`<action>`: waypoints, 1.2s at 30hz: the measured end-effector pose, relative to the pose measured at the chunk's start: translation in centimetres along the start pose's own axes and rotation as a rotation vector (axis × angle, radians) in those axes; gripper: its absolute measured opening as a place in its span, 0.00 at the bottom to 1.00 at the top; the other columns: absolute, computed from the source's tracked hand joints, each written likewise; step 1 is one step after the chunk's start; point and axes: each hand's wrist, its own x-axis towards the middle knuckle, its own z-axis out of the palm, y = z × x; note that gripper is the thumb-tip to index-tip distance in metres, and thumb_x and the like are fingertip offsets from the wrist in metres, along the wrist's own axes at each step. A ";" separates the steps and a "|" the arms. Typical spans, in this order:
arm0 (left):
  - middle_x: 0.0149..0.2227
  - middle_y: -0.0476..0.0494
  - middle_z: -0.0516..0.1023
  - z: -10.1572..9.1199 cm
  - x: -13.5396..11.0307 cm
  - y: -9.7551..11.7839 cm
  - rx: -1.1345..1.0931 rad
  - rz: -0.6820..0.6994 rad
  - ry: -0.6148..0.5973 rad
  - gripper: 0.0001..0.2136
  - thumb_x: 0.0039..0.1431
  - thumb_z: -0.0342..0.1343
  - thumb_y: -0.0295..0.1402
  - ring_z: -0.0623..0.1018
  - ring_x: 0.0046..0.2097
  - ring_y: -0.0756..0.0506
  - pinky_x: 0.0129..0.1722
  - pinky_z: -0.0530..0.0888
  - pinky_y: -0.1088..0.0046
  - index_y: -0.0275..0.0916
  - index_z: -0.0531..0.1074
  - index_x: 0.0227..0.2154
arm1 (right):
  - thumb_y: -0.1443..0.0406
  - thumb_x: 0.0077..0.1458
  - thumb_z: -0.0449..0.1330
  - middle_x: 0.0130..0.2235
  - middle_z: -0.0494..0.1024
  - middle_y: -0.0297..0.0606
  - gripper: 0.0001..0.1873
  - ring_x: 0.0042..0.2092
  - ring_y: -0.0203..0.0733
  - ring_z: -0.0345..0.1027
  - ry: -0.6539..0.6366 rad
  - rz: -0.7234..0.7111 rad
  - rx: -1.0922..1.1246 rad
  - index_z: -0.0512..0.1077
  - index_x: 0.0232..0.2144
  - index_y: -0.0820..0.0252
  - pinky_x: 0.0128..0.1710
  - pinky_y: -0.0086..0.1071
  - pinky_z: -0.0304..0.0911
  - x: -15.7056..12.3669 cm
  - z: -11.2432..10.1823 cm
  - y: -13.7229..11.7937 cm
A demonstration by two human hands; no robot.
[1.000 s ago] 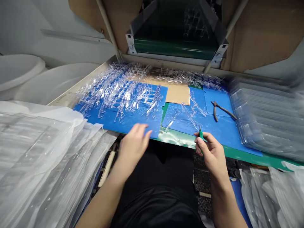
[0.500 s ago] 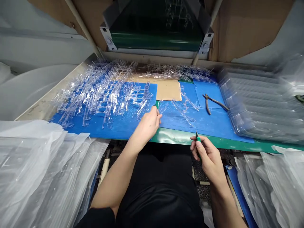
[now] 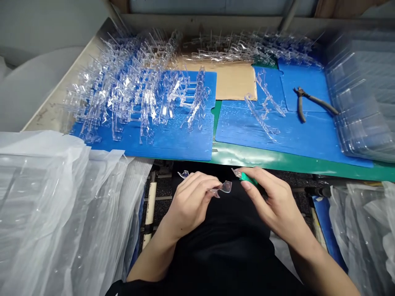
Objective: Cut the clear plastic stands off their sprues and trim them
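My left hand (image 3: 191,201) is closed around a clear plastic part (image 3: 226,187), whose ends stick out on both sides of the fingers above my lap. Close by on the right, my right hand (image 3: 271,195) grips a small green-handled tool (image 3: 245,177); most of it is hidden in the palm. A small shiny clear piece (image 3: 236,172) shows at those fingertips, and I cannot tell how it is held. Two loose clear parts (image 3: 262,119) lie on the blue sheet (image 3: 234,127) beyond my hands.
Many clear plastic mouldings (image 3: 148,98) are heaped at the left and along the back. Worn pliers (image 3: 314,100) lie open on the right, beside stacked clear trays (image 3: 364,102). Cardboard (image 3: 236,82) lies mid-table. White plastic bags (image 3: 55,205) hang at the front left, others (image 3: 354,222) at right.
My left hand has come back from the table to above my lap with a clear part. My right hand has drawn nearer to it. The view has tilted down.
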 end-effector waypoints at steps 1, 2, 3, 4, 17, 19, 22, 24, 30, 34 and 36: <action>0.42 0.41 0.82 -0.1 -0.1 0.0 -0.016 0.010 0.007 0.09 0.74 0.52 0.22 0.79 0.42 0.45 0.42 0.75 0.66 0.38 0.73 0.51 | 0.67 0.76 0.58 0.50 0.83 0.41 0.13 0.48 0.43 0.79 -0.016 -0.011 -0.037 0.76 0.58 0.56 0.50 0.35 0.70 -0.1 -0.1 -0.3; 0.38 0.42 0.81 -0.2 -0.3 -0.1 -0.035 0.016 0.014 0.08 0.75 0.52 0.24 0.77 0.38 0.46 0.38 0.73 0.67 0.38 0.72 0.50 | 0.67 0.76 0.58 0.48 0.83 0.41 0.13 0.45 0.42 0.79 -0.029 -0.020 -0.068 0.76 0.59 0.57 0.47 0.35 0.70 -0.2 -0.3 -0.6; 0.36 0.44 0.79 -0.2 -0.4 -0.1 -0.051 0.023 0.020 0.06 0.76 0.52 0.27 0.75 0.35 0.47 0.35 0.70 0.68 0.37 0.72 0.49 | 0.67 0.76 0.58 0.46 0.82 0.41 0.14 0.42 0.42 0.78 -0.036 -0.029 -0.094 0.76 0.59 0.58 0.44 0.35 0.70 -0.4 -0.4 -0.9; 0.35 0.44 0.79 -0.2 -0.5 -0.1 -0.056 0.031 0.026 0.05 0.77 0.52 0.30 0.73 0.34 0.47 0.34 0.68 0.68 0.37 0.72 0.48 | 0.67 0.76 0.58 0.44 0.81 0.40 0.14 0.40 0.41 0.77 -0.037 -0.037 -0.115 0.76 0.59 0.59 0.41 0.35 0.69 -0.5 -0.6 -1.3; 0.32 0.45 0.81 -0.3 -0.7 -0.8 0.038 0.055 0.093 0.06 0.77 0.56 0.34 0.75 0.32 0.48 0.34 0.69 0.67 0.39 0.73 0.43 | 0.67 0.76 0.58 0.38 0.74 0.34 0.15 0.33 0.36 0.69 -0.149 -0.037 -0.184 0.73 0.61 0.53 0.33 0.33 0.62 -2.5 -1.0 -2.5; 0.32 0.45 0.81 -0.2 -0.6 -0.8 0.047 0.062 0.092 0.06 0.77 0.56 0.34 0.75 0.32 0.48 0.34 0.69 0.67 0.39 0.73 0.42 | 0.66 0.76 0.58 0.37 0.74 0.34 0.14 0.32 0.36 0.69 -0.154 -0.032 -0.184 0.73 0.61 0.53 0.32 0.33 0.62 -2.5 -1.1 -2.5; 0.32 0.46 0.81 -0.1 -0.4 -0.7 0.064 0.072 0.086 0.06 0.77 0.56 0.35 0.75 0.32 0.48 0.34 0.69 0.67 0.40 0.73 0.42 | 0.65 0.77 0.58 0.37 0.74 0.34 0.14 0.31 0.36 0.69 -0.150 -0.027 -0.185 0.74 0.60 0.54 0.32 0.33 0.62 -2.5 -1.3 -2.5; 0.31 0.46 0.81 0.0 -0.4 -0.7 0.069 0.074 0.082 0.07 0.77 0.56 0.35 0.75 0.32 0.48 0.34 0.69 0.67 0.40 0.74 0.42 | 0.65 0.77 0.57 0.37 0.74 0.35 0.13 0.31 0.36 0.69 -0.146 -0.023 -0.189 0.74 0.60 0.54 0.32 0.33 0.62 -2.5 -1.4 -2.6; 0.31 0.45 0.81 0.2 -0.4 -0.6 0.061 0.075 0.062 0.06 0.77 0.57 0.34 0.75 0.32 0.48 0.34 0.68 0.67 0.39 0.74 0.42 | 0.65 0.76 0.58 0.38 0.76 0.36 0.13 0.32 0.37 0.70 -0.123 0.001 -0.204 0.76 0.58 0.56 0.31 0.34 0.62 -2.3 -1.7 -2.4; 0.30 0.46 0.80 0.2 -0.4 -0.2 0.018 0.054 0.050 0.07 0.77 0.56 0.36 0.74 0.31 0.48 0.33 0.68 0.67 0.40 0.74 0.42 | 0.64 0.77 0.57 0.40 0.80 0.38 0.13 0.35 0.40 0.74 -0.071 0.033 -0.231 0.77 0.57 0.57 0.35 0.35 0.67 -1.9 -1.7 -1.5; 0.30 0.46 0.79 0.2 -0.4 0.0 -0.024 0.029 0.035 0.07 0.77 0.56 0.36 0.74 0.31 0.48 0.33 0.68 0.67 0.40 0.74 0.41 | 0.64 0.77 0.57 0.43 0.82 0.41 0.12 0.39 0.43 0.77 -0.038 0.047 -0.204 0.77 0.56 0.57 0.41 0.37 0.70 -1.7 -1.7 -1.1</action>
